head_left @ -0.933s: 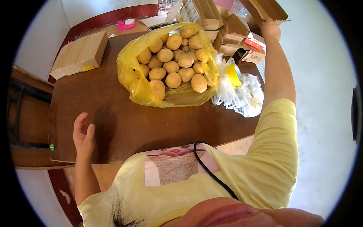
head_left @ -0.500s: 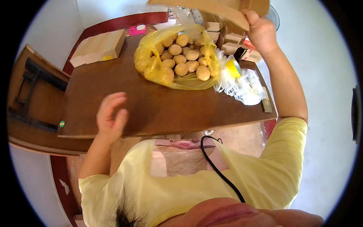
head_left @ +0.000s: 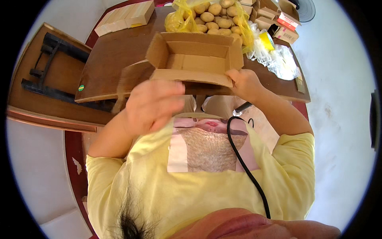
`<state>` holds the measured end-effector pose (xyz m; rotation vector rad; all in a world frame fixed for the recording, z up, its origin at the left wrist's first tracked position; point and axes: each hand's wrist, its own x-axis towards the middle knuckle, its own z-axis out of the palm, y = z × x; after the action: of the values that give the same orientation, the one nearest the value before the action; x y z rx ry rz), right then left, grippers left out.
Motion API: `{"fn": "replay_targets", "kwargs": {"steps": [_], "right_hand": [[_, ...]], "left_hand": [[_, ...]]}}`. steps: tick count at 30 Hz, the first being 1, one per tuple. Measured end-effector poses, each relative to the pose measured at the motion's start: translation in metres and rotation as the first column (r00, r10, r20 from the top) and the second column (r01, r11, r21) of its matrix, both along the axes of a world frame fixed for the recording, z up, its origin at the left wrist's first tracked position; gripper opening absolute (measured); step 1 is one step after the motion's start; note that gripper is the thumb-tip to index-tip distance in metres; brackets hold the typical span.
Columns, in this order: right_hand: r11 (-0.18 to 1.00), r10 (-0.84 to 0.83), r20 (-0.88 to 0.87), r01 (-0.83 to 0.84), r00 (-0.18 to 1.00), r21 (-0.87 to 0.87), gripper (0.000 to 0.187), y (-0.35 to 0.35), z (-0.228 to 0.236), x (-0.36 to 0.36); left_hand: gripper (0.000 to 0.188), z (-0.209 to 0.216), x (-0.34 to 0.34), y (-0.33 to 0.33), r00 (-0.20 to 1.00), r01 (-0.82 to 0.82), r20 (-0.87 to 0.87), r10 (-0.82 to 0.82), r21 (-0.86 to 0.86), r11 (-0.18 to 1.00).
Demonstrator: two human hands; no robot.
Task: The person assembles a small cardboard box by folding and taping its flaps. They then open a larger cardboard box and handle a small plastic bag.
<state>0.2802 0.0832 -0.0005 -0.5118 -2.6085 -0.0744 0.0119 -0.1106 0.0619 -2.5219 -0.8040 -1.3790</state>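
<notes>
An open cardboard box (head_left: 199, 42) with raised flaps is tilted toward me at the table's near edge. Nothing lies on its inside bottom. My right hand (head_left: 247, 84) grips the box's near right corner, thumb against the front flap. Close to the near left corner, my left hand (head_left: 153, 105) is smeared by motion, its fingers stretched out and apart; I see no object in it. Behind the box stands a yellow plastic bag (head_left: 179, 18), opened wide and full of potatoes (head_left: 213, 24).
Several cardboard boxes (head_left: 267, 12) crowd the far right, near white plastic bags (head_left: 284, 63) and a yellow roll (head_left: 266, 40). A row of pale boxes (head_left: 129, 16) lies far left on the brown table (head_left: 119, 63). A folded table (head_left: 32, 59) leans at left.
My right hand has brought the cardboard box from the far right to the near table edge. My left hand has moved right, toward the box. The view has shifted, with the potatoes now higher up.
</notes>
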Motion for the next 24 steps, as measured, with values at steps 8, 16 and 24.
{"fn": "replay_targets", "kwargs": {"steps": [8, 16, 24], "right_hand": [[0.991, -0.089, -0.034, 0.085, 0.995, -0.107, 0.019, 0.028, -0.022, 0.035], [0.825, -0.088, 0.229, 0.199, 0.969, -0.528, 0.041, 0.016, 0.038, 0.033], [0.951, 0.050, 0.094, -0.018, 0.994, -0.309, 0.058, 0.033, 0.075, -0.003]], "left_hand": [[0.031, 0.004, 0.012, 0.120, 0.929, -0.336, -0.294, 0.225, -0.409, 0.849], [0.062, -0.021, 0.000, 0.145, 0.800, -0.505, -0.547, 0.247, -0.390, 0.770], [0.074, -0.014, -0.003, 0.152, 0.763, -0.532, -0.601, 0.236, -0.378, 0.758]]}}
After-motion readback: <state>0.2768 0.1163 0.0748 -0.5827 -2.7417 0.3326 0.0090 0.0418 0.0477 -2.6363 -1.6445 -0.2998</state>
